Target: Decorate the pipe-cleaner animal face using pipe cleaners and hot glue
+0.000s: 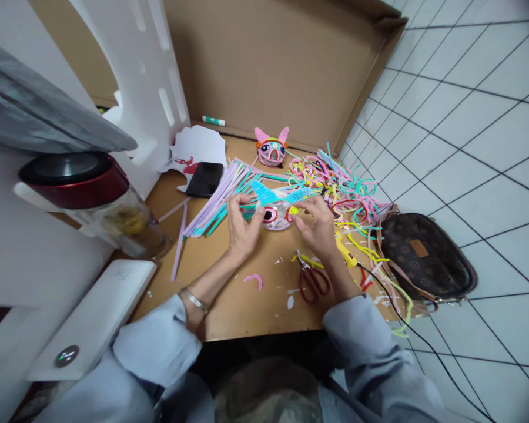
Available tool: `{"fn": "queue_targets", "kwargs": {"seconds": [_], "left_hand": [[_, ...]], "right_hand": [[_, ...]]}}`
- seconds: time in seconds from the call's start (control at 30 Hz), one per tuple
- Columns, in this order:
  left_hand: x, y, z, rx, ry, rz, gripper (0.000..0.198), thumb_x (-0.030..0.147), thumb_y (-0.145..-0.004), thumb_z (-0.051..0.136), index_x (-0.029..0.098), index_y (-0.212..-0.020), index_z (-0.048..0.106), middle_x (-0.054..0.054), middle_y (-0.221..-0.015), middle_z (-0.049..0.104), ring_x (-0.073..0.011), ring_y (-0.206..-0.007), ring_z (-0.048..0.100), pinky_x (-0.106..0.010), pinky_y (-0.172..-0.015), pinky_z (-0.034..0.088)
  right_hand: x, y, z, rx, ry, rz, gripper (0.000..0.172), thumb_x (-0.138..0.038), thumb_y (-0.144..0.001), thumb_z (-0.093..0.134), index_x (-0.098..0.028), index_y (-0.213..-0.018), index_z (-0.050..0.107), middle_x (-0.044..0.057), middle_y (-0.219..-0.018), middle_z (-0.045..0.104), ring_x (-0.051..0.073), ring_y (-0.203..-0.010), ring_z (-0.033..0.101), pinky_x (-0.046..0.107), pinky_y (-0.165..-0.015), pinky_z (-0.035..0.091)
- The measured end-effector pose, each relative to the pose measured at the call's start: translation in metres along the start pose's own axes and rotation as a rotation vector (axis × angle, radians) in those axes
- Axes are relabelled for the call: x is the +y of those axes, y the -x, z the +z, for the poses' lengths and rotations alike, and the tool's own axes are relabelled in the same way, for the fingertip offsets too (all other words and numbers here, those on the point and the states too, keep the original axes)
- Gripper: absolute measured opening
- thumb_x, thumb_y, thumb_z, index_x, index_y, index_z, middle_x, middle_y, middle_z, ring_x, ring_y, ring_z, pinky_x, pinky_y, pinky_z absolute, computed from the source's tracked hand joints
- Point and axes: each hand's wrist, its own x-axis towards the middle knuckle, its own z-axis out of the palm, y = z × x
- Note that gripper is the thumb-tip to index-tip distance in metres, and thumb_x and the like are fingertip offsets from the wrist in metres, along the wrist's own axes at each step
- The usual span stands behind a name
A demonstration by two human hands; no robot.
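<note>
Blue-eared pipe-cleaner face [280, 222] pinched at both edges, one eye mostly covered

Beyond the red-handled scissors [307, 272] and a little to their left, the blue-eared pipe-cleaner face sits at the fingertips of both hands. The left hand [243, 230] has thumb and bent finger closed on its left edge; where that finger meets the back is hidden. The right hand [315, 224] has thumb and forefinger pinched at the opposite edge, by a small yellow piece [294, 210]; whether that piece is fastened to the face cannot be told. These fingertips cover most of the red-rimmed eye there, while the dark eye [268, 215] on the other side shows

The front is turned toward the wearer. The long axis runs side to side, across the direction of the scissors' blades; the left ear [263, 192] points away and leftward, the right ear [298, 195] slants outward to the right

Farther beyond the scissors stands a pink-eared face [272, 154]. Lilac and teal pipe cleaners [220, 200] lie beyond and left of them, partly hidden by the left hand. Beyond and right is a tangled pipe-cleaner pile [357, 188], single strands hard to separate. Right of the scissors, a yellow tool [346, 251] is partly hidden by the right forearm [340, 276]; far left, the contents of a glass bottle [134, 226] are blurred
</note>
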Motion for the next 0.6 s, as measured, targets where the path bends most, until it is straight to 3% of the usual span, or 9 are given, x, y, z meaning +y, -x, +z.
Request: {"fn": "queue_targets", "kwargs": {"seconds": [0.13, 0.27, 0.43, 0.6], "left_hand": [[-0.019, -0.010, 0.005, -0.091, 0.032, -0.129, 0.050, 0.035, -0.083, 0.069, 0.023, -0.128, 0.048, -0.011, -0.137, 0.051, -0.0249, -0.130, 0.051, -0.038, -0.111, 0.038], [-0.029, -0.016, 0.008, -0.187, 0.043, -0.162, 0.065, 0.043, -0.082, 0.070, 0.024, -0.139, 0.046, -0.013, -0.154, 0.044, -0.0299, -0.145, 0.039, -0.045, -0.120, 0.030], [-0.036, -0.019, 0.009, -0.267, 0.043, -0.212, 0.084, 0.051, -0.078, 0.073, 0.021, -0.148, 0.038, -0.017, -0.160, 0.037, -0.0338, -0.149, 0.036, -0.050, -0.123, 0.026], [-0.042, -0.021, 0.014, -0.301, 0.038, -0.190, 0.079, 0.049, -0.078, 0.073, 0.025, -0.147, 0.042, -0.012, -0.155, 0.045, -0.0339, -0.146, 0.039, -0.051, -0.122, 0.030]], "right_hand": [[0.007, -0.004, 0.005, -0.038, -0.036, 0.011, 0.020, -0.023, -0.085, 0.065, -0.020, -0.102, 0.073, 0.007, -0.098, 0.062, 0.021, -0.093, 0.062, 0.034, -0.083, 0.052], [0.003, -0.005, 0.012, -0.075, -0.006, -0.008, 0.019, -0.022, -0.084, 0.066, -0.020, -0.102, 0.075, 0.007, -0.103, 0.063, 0.022, -0.099, 0.061, 0.036, -0.089, 0.050], [-0.002, -0.006, 0.017, -0.114, 0.070, -0.005, 0.023, -0.018, -0.083, 0.069, -0.020, -0.104, 0.076, 0.008, -0.106, 0.065, 0.023, -0.101, 0.060, 0.037, -0.092, 0.047], [0.000, -0.007, 0.019, -0.123, 0.086, 0.011, 0.023, -0.018, -0.083, 0.070, -0.021, -0.104, 0.076, 0.008, -0.106, 0.065, 0.025, -0.102, 0.059, 0.038, -0.091, 0.046]]}}
